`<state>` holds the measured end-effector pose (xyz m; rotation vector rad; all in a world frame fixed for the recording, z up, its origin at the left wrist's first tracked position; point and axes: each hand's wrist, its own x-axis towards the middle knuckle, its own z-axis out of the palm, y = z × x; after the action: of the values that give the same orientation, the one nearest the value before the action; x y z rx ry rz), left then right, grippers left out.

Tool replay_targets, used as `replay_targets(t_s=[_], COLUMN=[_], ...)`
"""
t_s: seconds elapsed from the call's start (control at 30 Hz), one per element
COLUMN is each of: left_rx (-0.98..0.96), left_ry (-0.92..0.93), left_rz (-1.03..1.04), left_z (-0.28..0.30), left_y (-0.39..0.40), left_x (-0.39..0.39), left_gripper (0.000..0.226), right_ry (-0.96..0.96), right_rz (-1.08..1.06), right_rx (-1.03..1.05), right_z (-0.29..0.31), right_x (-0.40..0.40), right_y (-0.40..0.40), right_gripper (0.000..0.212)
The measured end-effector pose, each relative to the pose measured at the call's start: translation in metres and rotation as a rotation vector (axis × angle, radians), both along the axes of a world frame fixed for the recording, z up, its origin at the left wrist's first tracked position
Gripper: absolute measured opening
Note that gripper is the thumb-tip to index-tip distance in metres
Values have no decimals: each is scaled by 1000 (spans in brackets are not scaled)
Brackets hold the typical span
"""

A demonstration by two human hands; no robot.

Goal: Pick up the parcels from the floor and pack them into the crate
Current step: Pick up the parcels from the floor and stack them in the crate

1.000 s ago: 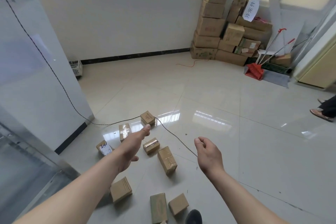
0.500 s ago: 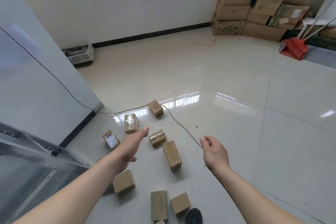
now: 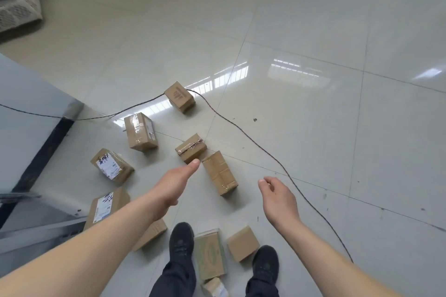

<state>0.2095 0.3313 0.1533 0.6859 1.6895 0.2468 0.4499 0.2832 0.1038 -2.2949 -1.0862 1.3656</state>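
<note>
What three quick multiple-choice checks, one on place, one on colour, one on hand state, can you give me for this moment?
1. Where does the white crate stand?
A. far left, by the wall
B. between the shoes
C. under the right hand

2. What colour are the shoes?
A. white
B. red
C. black

3. What do the hands hold?
A. a parcel each
B. nothing
C. the cable

Answers:
1 A: it sits at the skirting, upper left.
2 C: both are black.
3 B: left hand and right hand hover bare above the long taped parcel.
</note>
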Motion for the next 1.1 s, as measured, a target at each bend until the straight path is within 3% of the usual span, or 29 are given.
replay_targets(t_s=[0.37,0.57,0.67,0.73,0.77,0.87,1.0,1.1], left_rx=[12,133,102,66,49,23,-34,-165], left_ry=[119,201,145,105,91,101,81,56], left_rz=[-286,-425,-432,-412,-391,-331,-177,-170], left_z=[-265,-368,-399,-410,-412,-410,-410,-415], left_y=[62,103,112,112,111,107,90,72], left_x=[-8,5,12,13,13,11,3,2], left_gripper=[59,72,73,75,80,100,65,58], right_ry=[43,104,150,174,173,129,16,18], right_rz=[-82,-168,-174,-176,-193,-340,-338,-270], right_rx=[-172,-234,-229,-201,-175,-71,61,22], right_z=[-260,-356,-383,-391,-392,-386,-374,-378], right_x=[-43,-47,-52,-56,-58,-58,-46,-40], right_y=[20,29,31,32,33,36,36,33], right_gripper=[54,61,60,42,31,25,30,32])
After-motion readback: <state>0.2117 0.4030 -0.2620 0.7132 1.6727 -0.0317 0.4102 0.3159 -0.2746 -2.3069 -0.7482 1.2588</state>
